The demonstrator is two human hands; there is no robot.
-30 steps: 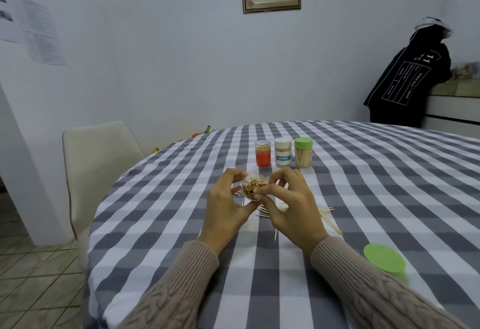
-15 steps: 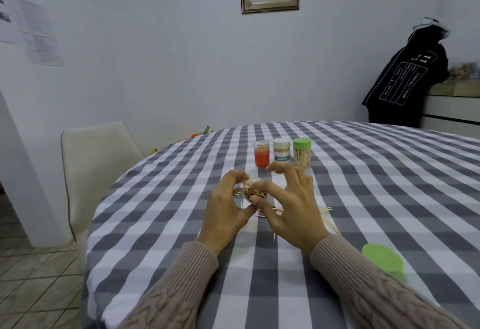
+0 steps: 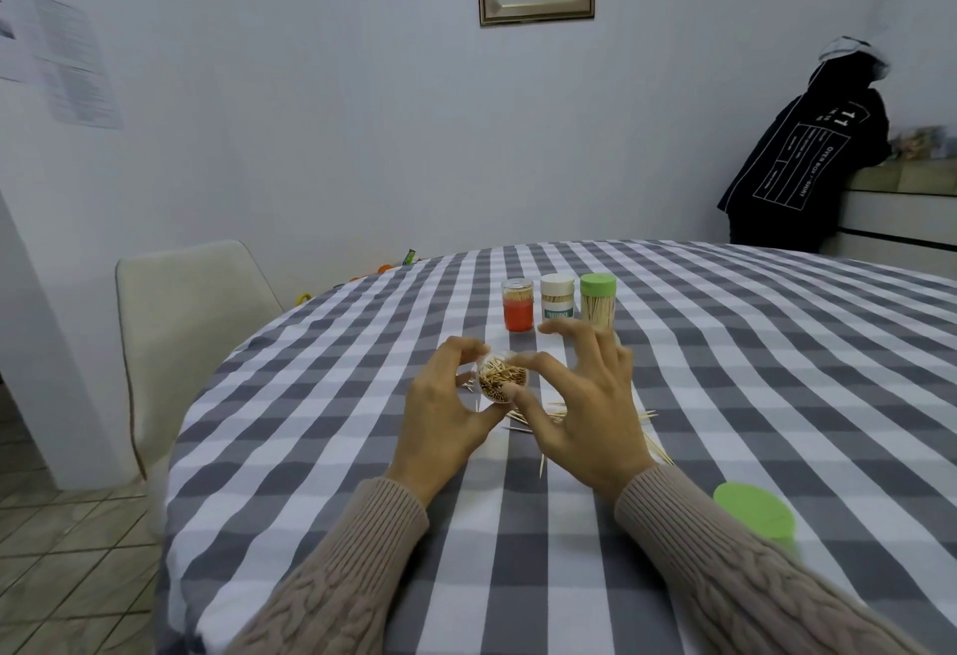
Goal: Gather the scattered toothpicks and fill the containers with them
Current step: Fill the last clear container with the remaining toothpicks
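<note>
- The left hand grips a small clear container, fingers and thumb curled round its wall, mouth tipped toward the camera so you can see it's pretty well packed with toothpicks.
- The right hand has thumb and forefinger at the container's mouth, looks like it's pinching or nudging the sticks there; the other fingers are fanned out and lifted. Can't tell whether it actually has a toothpick between the tips.
- Loose toothpicks lie scattered on the checked tablecloth, just under and to the right of the right hand, with one stray nearer the person.
- Handling-wise, my guess: toothpicks are super light, stiff but snappable, with pointy ends. Lying flat on cloth they're annoying to pick singly, so sweep them into a bundle and pinch mid-length, all pointing the same way.
- The container is probably thin, slick plastic, so holding it round the side wall like this makes sense. Squeezing too hard or tilting further could spill it.
- A green lid sits near the right sleeve, well apart from the hands, probably this container's.
- Three more tubs stand in a row at the back: red tub, white-capped tub, green-capped tub, all look filled.
</note>
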